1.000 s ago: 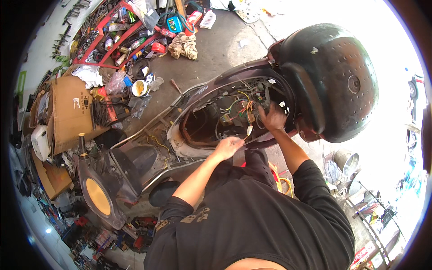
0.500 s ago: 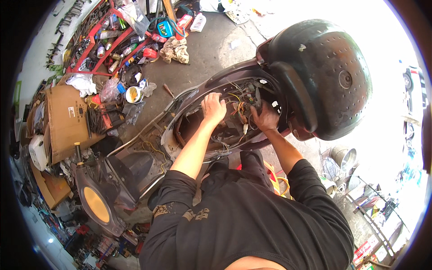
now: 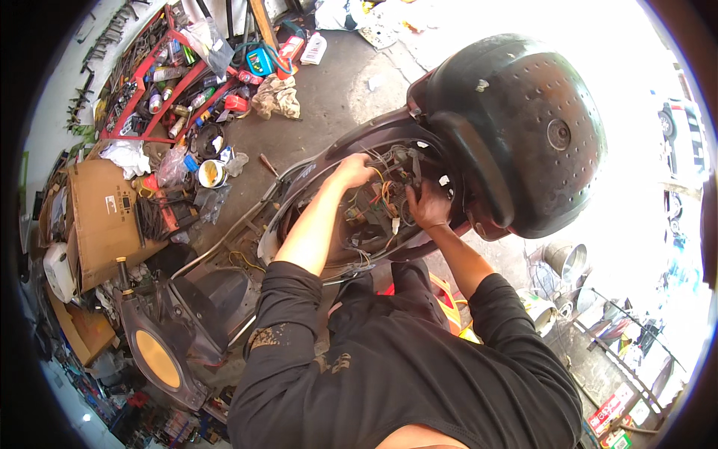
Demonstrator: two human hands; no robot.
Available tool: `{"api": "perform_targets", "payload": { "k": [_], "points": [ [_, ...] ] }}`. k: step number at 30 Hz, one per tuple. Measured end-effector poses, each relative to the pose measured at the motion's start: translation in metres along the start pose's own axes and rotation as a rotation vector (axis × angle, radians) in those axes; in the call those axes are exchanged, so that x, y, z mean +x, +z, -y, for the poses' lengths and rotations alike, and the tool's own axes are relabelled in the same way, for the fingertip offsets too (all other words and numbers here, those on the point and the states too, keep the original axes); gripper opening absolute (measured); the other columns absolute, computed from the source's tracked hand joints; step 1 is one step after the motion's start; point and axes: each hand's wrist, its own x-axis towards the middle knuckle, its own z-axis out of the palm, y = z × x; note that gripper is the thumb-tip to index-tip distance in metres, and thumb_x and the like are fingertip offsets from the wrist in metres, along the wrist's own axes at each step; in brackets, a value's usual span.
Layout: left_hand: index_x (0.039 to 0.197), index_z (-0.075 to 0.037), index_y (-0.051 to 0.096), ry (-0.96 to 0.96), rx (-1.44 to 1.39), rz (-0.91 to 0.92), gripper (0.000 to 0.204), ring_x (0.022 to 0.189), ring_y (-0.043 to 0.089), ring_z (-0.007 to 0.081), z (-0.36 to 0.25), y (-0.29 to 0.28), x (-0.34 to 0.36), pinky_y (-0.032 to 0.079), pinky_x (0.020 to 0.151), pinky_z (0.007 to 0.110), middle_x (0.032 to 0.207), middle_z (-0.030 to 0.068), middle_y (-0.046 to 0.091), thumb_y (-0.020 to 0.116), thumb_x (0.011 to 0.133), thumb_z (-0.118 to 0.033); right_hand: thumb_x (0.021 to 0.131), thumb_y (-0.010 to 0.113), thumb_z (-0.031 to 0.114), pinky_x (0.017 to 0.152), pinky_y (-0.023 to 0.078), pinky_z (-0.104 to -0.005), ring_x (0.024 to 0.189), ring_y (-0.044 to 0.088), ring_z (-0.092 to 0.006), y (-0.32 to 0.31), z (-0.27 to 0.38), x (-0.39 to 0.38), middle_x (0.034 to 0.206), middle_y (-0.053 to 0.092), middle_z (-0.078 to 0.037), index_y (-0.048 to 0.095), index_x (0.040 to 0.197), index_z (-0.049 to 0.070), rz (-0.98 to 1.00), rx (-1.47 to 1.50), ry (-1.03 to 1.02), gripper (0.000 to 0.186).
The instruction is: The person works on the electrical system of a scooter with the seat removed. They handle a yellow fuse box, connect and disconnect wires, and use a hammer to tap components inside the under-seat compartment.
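My left hand (image 3: 353, 170) reaches into the far edge of a scooter's open underseat compartment (image 3: 280, 230), fingers curled among dark cables; what they grip is unclear. Inside the near right end my right hand (image 3: 428, 206) has bent fingers beside the wiring, their tips partly hidden. Coloured wires (image 3: 376, 194) and a white connector (image 3: 395, 226) lie between and below my hands. The dark, dimpled seat (image 3: 535, 135) is raised at the right. The stripped front section (image 3: 161, 352), with a round amber panel, is at lower left.
Red rack (image 3: 138, 101) with cans and bottles stands upper left. A cardboard box (image 3: 105, 217), white bucket (image 3: 211, 173), crumpled paper (image 3: 275, 97) and loose tools surround the scooter's left. A metal pot (image 3: 565, 260) and metal frame (image 3: 621, 322) are at right, a parked vehicle (image 3: 677, 131) beyond.
My left hand has moved up and away from near the white connector to the compartment's far edge. My right hand stays among the wiring, and the whole view has shifted slightly.
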Motion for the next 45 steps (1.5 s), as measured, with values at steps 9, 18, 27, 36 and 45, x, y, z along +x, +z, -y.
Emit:
{"api": "perform_targets", "payload": {
  "k": [9,18,27,36,45],
  "points": [
    [0.104,0.000,0.068,0.075,-0.699,-0.124,0.026,0.087,0.059,0.0097,0.061,0.006,-0.100,0.046,0.081,0.026,0.092,0.0023,0.067,0.071,0.083,-0.015,0.088,0.065,0.040,0.062,0.051,-0.0469,0.074,0.064,-0.0369,-0.005,0.005,0.002,0.084,0.064,-0.018,0.061,0.097,0.005,-0.045,0.076,-0.047,0.037],
    [0.102,-0.001,0.071,-0.053,-0.920,-0.121,0.026,0.088,0.061,0.0111,0.027,0.018,-0.083,0.046,0.084,0.027,0.094,0.0030,0.070,0.070,0.091,-0.025,0.087,0.066,0.040,0.074,0.053,-0.0471,0.087,0.064,-0.0387,-0.008,0.008,0.001,0.096,0.065,-0.020,0.060,0.105,0.002,0.039,0.106,-0.006,0.042],
    [0.112,-0.003,0.067,0.121,-1.394,-0.364,0.021,0.097,0.063,0.0132,0.013,0.042,-0.074,0.047,0.091,0.028,0.105,0.0028,0.069,0.067,0.091,-0.007,0.090,0.062,0.039,0.101,0.046,-0.0442,0.129,0.049,-0.0382,-0.014,0.011,0.005,0.134,0.056,-0.021,0.055,0.123,-0.002,-0.016,0.067,-0.068,0.052],
    [0.114,0.001,0.065,0.260,-1.341,-0.145,0.026,0.103,0.063,0.0207,0.016,0.025,-0.098,0.044,0.098,0.035,0.107,0.0076,0.069,0.057,0.090,-0.005,0.088,0.064,0.035,0.099,0.046,-0.0456,0.125,0.050,-0.0388,-0.004,0.006,0.000,0.127,0.058,-0.018,0.057,0.111,0.000,-0.048,0.042,-0.072,0.042],
    [0.118,-0.001,0.070,0.029,-1.056,-0.180,0.034,0.099,0.060,0.0083,0.005,0.056,-0.136,0.044,0.091,0.024,0.108,0.0016,0.071,0.070,0.094,-0.024,0.089,0.062,0.037,0.097,0.047,-0.0461,0.124,0.051,-0.0396,0.002,0.005,-0.002,0.127,0.058,-0.020,0.056,0.116,-0.001,-0.048,-0.005,-0.062,0.047]
  ]
}}
